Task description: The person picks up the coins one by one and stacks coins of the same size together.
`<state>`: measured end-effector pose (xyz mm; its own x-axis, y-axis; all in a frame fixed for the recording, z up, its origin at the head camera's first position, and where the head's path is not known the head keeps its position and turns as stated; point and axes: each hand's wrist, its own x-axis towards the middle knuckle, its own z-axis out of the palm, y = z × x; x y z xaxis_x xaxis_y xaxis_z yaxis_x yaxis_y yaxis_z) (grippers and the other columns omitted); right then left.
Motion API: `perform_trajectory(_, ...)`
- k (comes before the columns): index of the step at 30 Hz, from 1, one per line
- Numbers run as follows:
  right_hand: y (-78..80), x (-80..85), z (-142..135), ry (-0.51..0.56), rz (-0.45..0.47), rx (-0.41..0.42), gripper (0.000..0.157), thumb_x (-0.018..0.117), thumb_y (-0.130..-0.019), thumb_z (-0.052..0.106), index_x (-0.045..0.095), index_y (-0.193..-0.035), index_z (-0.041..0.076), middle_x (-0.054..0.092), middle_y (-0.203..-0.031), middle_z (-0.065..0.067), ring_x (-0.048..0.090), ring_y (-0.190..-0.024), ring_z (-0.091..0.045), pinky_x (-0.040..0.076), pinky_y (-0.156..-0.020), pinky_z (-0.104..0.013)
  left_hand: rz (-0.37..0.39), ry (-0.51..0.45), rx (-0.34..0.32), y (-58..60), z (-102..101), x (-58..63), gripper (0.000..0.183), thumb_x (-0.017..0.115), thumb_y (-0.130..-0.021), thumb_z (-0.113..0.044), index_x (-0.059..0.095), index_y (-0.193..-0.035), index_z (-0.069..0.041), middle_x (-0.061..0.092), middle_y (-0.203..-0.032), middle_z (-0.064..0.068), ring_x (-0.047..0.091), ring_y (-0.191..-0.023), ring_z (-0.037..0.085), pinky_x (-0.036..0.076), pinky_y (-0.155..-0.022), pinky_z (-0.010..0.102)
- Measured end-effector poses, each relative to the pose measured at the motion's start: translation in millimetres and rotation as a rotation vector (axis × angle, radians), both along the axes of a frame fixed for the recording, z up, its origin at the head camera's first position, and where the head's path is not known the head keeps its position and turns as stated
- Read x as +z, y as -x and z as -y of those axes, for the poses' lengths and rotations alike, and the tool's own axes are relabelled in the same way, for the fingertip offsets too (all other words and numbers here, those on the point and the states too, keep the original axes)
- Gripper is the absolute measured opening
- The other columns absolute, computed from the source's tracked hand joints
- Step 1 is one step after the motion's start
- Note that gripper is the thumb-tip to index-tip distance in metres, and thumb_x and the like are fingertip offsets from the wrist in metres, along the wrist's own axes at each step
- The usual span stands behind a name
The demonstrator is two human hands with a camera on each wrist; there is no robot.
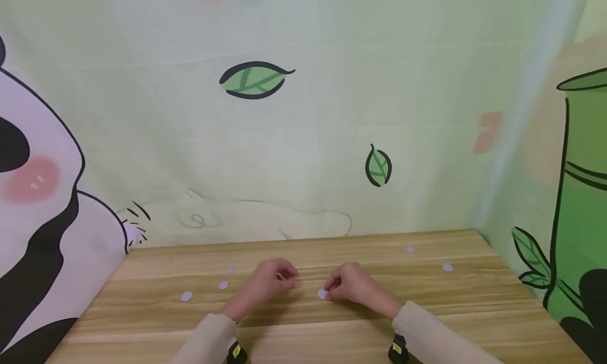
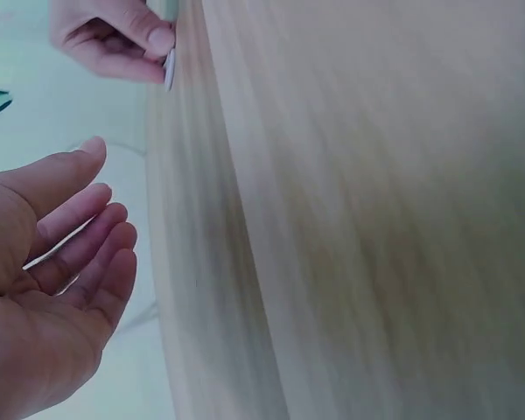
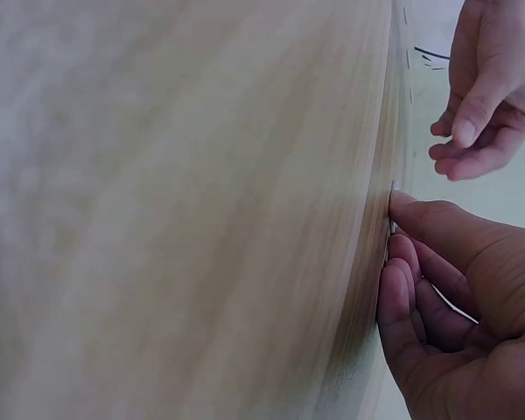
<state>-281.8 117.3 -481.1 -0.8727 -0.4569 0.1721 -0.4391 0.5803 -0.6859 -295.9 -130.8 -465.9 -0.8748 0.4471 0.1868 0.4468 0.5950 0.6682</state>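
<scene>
Lower left of frame: three white discs (image 1: 223, 285) lying untouched on the desk (image 1: 294, 332), seemingly remaining | lower centre: left hand (image 1: 267, 281) hovering, fingers loosely curving, apart from thumb, holding nothing | just right: one disc (image 1: 322, 294) being clamped by the right hand (image 1: 354, 283), thumb against fingers, likely mid-handling | lower right: two more discs (image 1: 448, 267) lying untouched

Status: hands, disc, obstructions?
Left hand relaxed, empty. Right hand pinches white disc. Five other discs off to both sides; none looks in the way.
</scene>
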Motion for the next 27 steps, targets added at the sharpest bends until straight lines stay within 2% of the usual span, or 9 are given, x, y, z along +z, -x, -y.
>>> perform_trajectory(3, 0.0, 1.1, 0.1, 0.006, 0.001, 0.001, 0.01, 0.087, -0.077, 0.006, 0.078, -0.082, 0.005, 0.073, -0.074, 0.001, 0.061, -0.067, -0.005, 0.051, -0.06, -0.02, 0.012, -0.015, 0.04, -2.0, 9.1, 3.4, 0.008, 0.075, -0.091, -0.006, 0.074, -0.098, -0.002, 0.072, -0.095, 0.005, 0.065, -0.087, 0.016, 0.055, -0.076, 0.031)
perform_trajectory(6, 0.4, 1.7, -0.3, 0.007, 0.004, 0.0, 0.01, 0.087, -0.077, 0.005, 0.078, -0.083, 0.005, 0.073, -0.075, 0.001, 0.062, -0.067, -0.005, 0.051, -0.06, -0.02, -0.015, -0.015, 0.069, -4.4, 18.3, 8.0, 0.008, 0.069, -0.094, -0.003, 0.075, -0.1, -0.002, 0.073, -0.097, 0.004, 0.066, -0.089, 0.017, 0.055, -0.078, 0.032)
perform_trajectory(12, 0.0, 2.0, -1.3, 0.004, 0.002, -0.006, 0.01, 0.087, -0.078, 0.007, 0.079, -0.083, 0.005, 0.074, -0.075, 0.001, 0.062, -0.067, -0.003, 0.051, -0.061, -0.02, -0.057, -0.005, 0.139, -8.4, 35.8, 13.5, 0.012, 0.067, -0.094, -0.001, 0.075, -0.102, -0.003, 0.073, -0.1, 0.003, 0.067, -0.092, 0.02, 0.055, -0.08, 0.036)
perform_trajectory(20, 1.1, -0.8, -1.6, 0.013, -0.022, 0.008, 0.011, 0.088, -0.077, 0.007, 0.079, -0.082, 0.004, 0.074, -0.074, 0.0, 0.061, -0.067, -0.003, 0.051, -0.061, -0.019, -0.065, 0.011, 0.192, -12.7, 50.0, 17.2, 0.011, 0.069, -0.094, -0.002, 0.075, -0.103, -0.004, 0.073, -0.1, 0.001, 0.066, -0.098, 0.023, 0.054, -0.089, 0.045)
perform_trajectory(27, 0.7, -2.2, -0.9, 0.01, -0.013, 0.005, 0.011, 0.088, -0.076, 0.007, 0.079, -0.081, 0.004, 0.073, -0.073, 0.001, 0.059, -0.066, -0.003, 0.049, -0.06, -0.019, -0.053, 0.008, 0.196, -15.5, 62.8, 16.0, 0.012, 0.068, -0.094, 0.0, 0.074, -0.103, -0.004, 0.073, -0.102, 0.004, 0.067, -0.101, 0.026, 0.053, -0.092, 0.048)
